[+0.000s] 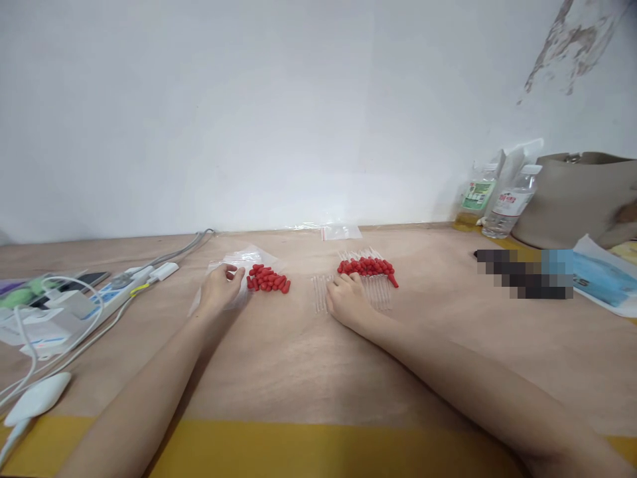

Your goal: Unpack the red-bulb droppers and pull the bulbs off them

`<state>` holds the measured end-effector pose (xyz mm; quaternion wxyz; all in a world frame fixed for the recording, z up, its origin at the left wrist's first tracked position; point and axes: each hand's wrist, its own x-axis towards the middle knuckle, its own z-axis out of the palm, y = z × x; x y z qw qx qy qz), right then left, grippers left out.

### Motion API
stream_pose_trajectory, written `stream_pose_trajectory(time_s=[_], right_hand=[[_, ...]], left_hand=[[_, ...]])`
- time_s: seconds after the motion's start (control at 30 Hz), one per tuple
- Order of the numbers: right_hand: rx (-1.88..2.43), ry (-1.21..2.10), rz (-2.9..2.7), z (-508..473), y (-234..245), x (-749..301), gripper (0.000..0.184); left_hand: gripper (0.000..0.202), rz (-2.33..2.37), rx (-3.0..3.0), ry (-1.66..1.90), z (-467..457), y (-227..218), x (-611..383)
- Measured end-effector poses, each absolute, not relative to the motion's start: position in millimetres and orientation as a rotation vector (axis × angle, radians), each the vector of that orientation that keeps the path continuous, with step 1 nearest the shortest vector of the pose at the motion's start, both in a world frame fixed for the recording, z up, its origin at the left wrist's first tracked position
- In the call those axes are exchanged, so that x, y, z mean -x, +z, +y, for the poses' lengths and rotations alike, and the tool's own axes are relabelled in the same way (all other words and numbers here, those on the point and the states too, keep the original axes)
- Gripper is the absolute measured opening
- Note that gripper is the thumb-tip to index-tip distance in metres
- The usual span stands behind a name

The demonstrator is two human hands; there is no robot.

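Observation:
My left hand (221, 287) rests over a clear plastic bag (253, 254), its thumb and fingers slightly apart with nothing visible between them. Just right of its fingertips lies a loose pile of small red capsule-shaped bulbs (269, 279). My right hand (350, 299) is curled down over a row of thin clear tubes (381, 293); its fingertips are partly hidden, so what they grip does not show. Behind that hand, a heap of red-ended pieces (365, 266) has pale thin stems pointing toward the wall.
A small zip bag (342, 232) lies near the wall. At left are a power strip (112, 295), chargers and white cables (74, 345). On the right stand two plastic bottles (512, 202), a grey-beige bag (577, 199), a blue packet (604, 282) and a blurred-out dark object (527, 275).

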<state>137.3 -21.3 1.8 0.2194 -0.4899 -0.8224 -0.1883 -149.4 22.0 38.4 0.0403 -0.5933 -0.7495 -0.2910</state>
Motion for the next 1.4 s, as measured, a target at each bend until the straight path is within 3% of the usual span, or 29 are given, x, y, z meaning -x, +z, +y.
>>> stream_pose_trajectory(time_s=[0.2,0.33,0.53,0.73,0.97,1.1,1.4], right_hand=[[1.417,-0.357,-2.214,-25,-3,-128,0.026],[1.448,-0.258,-2.184,-26,-1,-125,0.034],[1.405,-0.217,-2.153,-36,5,-145,0.03],[1.296,-0.208,-2.187,-56,-6,-174,0.023],[1.272,-0.119,-2.139,-63,-12,-180,0.021],[1.229,-0.122,-2.123,-61,-13,-181,0.019],[1.182,-0.16,-2.106,-60,-15,-185,0.019]], left_hand=[[0.023,-1.923,1.914,-1.017,6,42,129],[0.024,-1.521,2.548,-0.915,-22,36,85],[0.057,-1.433,2.812,-0.798,-38,11,44],[0.04,-1.398,2.91,-0.847,-22,10,37],[0.044,-1.362,2.906,-0.902,-27,8,38],[0.035,-1.307,2.817,-1.008,-28,14,32],[0.024,-1.169,2.76,-0.964,34,39,-44]])
